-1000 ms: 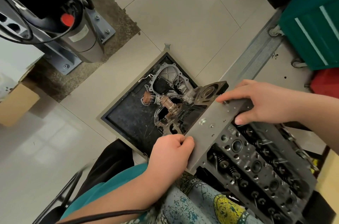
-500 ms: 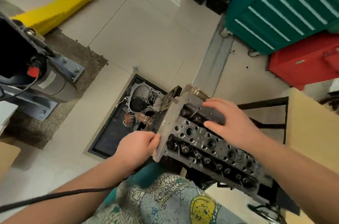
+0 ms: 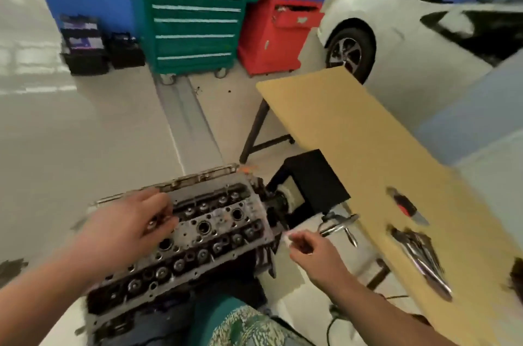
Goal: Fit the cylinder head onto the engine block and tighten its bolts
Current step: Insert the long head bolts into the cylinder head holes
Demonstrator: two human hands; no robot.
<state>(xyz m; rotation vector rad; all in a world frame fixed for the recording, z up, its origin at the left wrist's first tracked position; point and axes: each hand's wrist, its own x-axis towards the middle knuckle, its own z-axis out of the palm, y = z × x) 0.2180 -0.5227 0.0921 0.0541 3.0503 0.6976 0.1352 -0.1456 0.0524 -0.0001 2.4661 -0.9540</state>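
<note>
left hand [image 3: 124, 228] laid on grey cast-metal cylinder head [image 3: 198, 235], fingers curled, small item possibly pinched, grip cannot be told | right hand [image 3: 311, 256] loosely curled, nothing clearly held | head judged heavy, rigid, best gripped by both ends | yellow tabletop [image 3: 353, 130] beyond

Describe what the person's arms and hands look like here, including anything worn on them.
Both forearms are bare right to the bottom edge of the frame, with no sleeves in view. The left hand and the right hand are bare as well: no gloves, and no watch, ring or wristband shows. The frame is motion-blurred, so finer marks cannot be made out.
</note>
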